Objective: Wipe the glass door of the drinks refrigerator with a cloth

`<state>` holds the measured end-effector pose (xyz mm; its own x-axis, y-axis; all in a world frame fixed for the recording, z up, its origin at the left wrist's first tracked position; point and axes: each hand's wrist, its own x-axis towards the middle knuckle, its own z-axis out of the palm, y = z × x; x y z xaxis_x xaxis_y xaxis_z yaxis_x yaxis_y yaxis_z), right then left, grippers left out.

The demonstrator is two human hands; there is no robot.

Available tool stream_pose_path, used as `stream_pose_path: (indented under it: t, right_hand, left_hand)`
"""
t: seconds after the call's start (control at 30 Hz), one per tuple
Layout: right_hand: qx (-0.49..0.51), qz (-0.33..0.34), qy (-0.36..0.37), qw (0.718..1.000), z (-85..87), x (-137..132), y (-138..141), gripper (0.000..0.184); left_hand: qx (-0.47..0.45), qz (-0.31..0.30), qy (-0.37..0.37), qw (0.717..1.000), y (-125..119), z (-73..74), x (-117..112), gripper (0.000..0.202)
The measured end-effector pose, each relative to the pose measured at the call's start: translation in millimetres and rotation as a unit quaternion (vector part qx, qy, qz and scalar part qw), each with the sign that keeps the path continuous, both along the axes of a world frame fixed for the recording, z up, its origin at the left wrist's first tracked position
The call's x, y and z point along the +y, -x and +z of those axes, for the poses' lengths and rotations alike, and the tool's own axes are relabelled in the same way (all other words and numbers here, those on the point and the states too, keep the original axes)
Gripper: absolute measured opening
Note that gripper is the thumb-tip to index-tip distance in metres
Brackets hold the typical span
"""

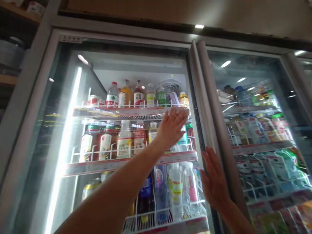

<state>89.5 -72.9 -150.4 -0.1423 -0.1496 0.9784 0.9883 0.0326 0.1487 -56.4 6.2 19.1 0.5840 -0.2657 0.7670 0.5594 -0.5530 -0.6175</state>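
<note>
Glass, the door (136, 68) beyond the flattened left hand (172, 126) seems stiff, heavy; grip its frame (200, 84) beside the straight-fingered right hand (215, 182).

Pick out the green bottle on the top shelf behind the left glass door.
It's the bottle just right of the clear one with the yellow label, above the left hand; no other bottle visible there has a green body.

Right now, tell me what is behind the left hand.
On the shelf behind the left hand, a pale-capped bottle shows to one side and part of a green container to the other. Whatever the hand itself covers cannot be seen.
</note>
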Motion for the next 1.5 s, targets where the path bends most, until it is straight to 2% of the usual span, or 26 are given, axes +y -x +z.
stream_pose_path:
  t: [0.13,0.17,0.2,0.23,0.3,0.37,0.43,0.47,0.5,0.6,0.63,0.67,0.7,0.73,0.8,0.87,0.93,1.03,1.1,1.13,1.2,1.27,1.3,1.37,1.43,1.5]
  right_hand:
    - [-0.015,-0.002,-0.01,1.0,3.6,-12.1,-4.3,0.059]
    - [-0.018,-0.002,-0.009,1.0,5.0,-14.5,-5.6,0.059]
    - [-0.02,-0.002,-0.006,1.0,6.9,-16.1,-6.7,0.06]
    - [-0.02,-0.002,-0.003,1.0,9.3,-16.9,-7.4,0.06]
    - [-0.021,-0.002,0.009,1.0,15.1,-15.6,-7.3,0.06]
    - [-0.017,0.007,0.01,1.0,20.8,-11.9,-5.5,0.059]
    - [-0.009,0.022,0.006,1.0,24.2,-7.4,-2.7,0.057]
    - [-0.005,0.027,0.003,1.0,24.6,-5.3,-1.4,0.057]
    - [0.001,0.029,0.0,1.0,24.0,-3.4,-0.3,0.056]
    - [0.002,0.032,0.003,0.999,19.9,1.8,1.9,0.056]
    - [-0.003,0.033,0.006,0.999,19.1,3.6,2.5,0.056]
    - [-0.009,0.034,0.007,0.999,19.5,5.6,3.4,0.056]
    - [-0.015,0.034,0.005,0.999,21.4,7.7,4.6,0.056]
    - [-0.018,0.034,0.0,0.999,24.9,9.9,6.5,0.056]
    - [-0.016,0.037,-0.017,0.999,36.8,14.6,12.4,0.055]
    - [-0.018,0.045,-0.034,0.998,52.5,18.8,21.0,0.055]
    - [-0.026,0.055,-0.046,0.997,68.3,22.1,31.0,0.056]
    - [-0.054,0.064,-0.057,0.995,86.4,25.3,44.6,0.057]
    - [-0.073,0.06,-0.059,0.994,95.5,27.0,50.1,0.057]
    - [-0.076,0.055,-0.06,0.994,100.1,28.1,51.3,0.057]
    - [-0.072,0.039,-0.062,0.995,110.4,30.8,50.9,0.056]
    - [-0.064,0.028,-0.066,0.995,122.3,35.1,47.8,0.054]
    - [-0.059,0.026,-0.07,0.995,128.2,37.8,45.8,0.053]
    - [-0.048,0.024,-0.076,0.996,138.3,44.2,42.7,0.052]
    - [-0.042,0.021,-0.078,0.996,144.3,50.8,41.8,0.051]
    - [-0.046,0.009,-0.074,0.996,146.1,56.0,42.9,0.05]
  left_hand:
    - [0.216,-0.036,-0.062,0.974,0.8,-99.6,-12.3,0.062]
    - [0.254,-0.04,-0.075,0.963,6.5,-117.3,-13.1,0.063]
    - [0.287,-0.045,-0.089,0.953,13.1,-126.8,-12.7,0.063]
    - [0.309,-0.048,-0.101,0.945,19.4,-127.2,-11.0,0.062]
    - [0.292,-0.048,-0.105,0.949,29.0,-104.5,-5.0,0.06]
    - [0.18,-0.025,-0.066,0.981,33.8,-68.2,1.1,0.058]
    - [0.05,0.012,-0.009,0.999,36.3,-45.9,3.9,0.056]
    - [0.021,0.021,0.006,1.0,37.6,-45.8,3.7,0.057]
    - [0.03,0.021,0.006,0.999,39.3,-53.2,2.6,0.059]
    - [0.208,-0.01,-0.063,0.976,48.7,-94.8,-0.7,0.066]
    - [0.256,-0.015,-0.084,0.963,53.5,-103.1,0.1,0.065]
    - [0.275,-0.015,-0.094,0.957,58.9,-103.9,2.6,0.063]
    - [0.26,-0.008,-0.091,0.961,64.7,-96.4,6.3,0.062]
    - [0.213,0.002,-0.076,0.974,70.6,-81.9,10.9,0.061]
    - [0.061,0.034,-0.027,0.997,80.3,-43.4,19.9,0.058]
    - [-0.08,0.062,0.013,0.995,84.8,-16.0,24.7,0.054]
    - [-0.116,0.068,0.014,0.991,83.6,-15.8,24.7,0.054]
    - [0.021,0.046,-0.05,0.997,82.1,-41.9,22.3,0.057]
    - [0.074,0.047,-0.069,0.994,90.3,-42.2,24.6,0.055]
    - [0.055,0.056,-0.058,0.995,98.1,-32.7,27.4,0.054]
    - [-0.078,0.08,-0.011,0.994,117.6,-1.6,34.7,0.052]
    - [-0.229,0.099,0.031,0.968,133.7,26.0,40.9,0.05]
    - [-0.27,0.103,0.039,0.956,137.2,31.7,42.4,0.049]
    - [-0.249,0.101,0.026,0.963,133.1,22.8,41.7,0.05]
    - [-0.106,0.085,-0.023,0.991,120.1,-2.2,37.7,0.051]
    - [0.039,0.07,-0.074,0.994,111.5,-20.8,34.9,0.053]
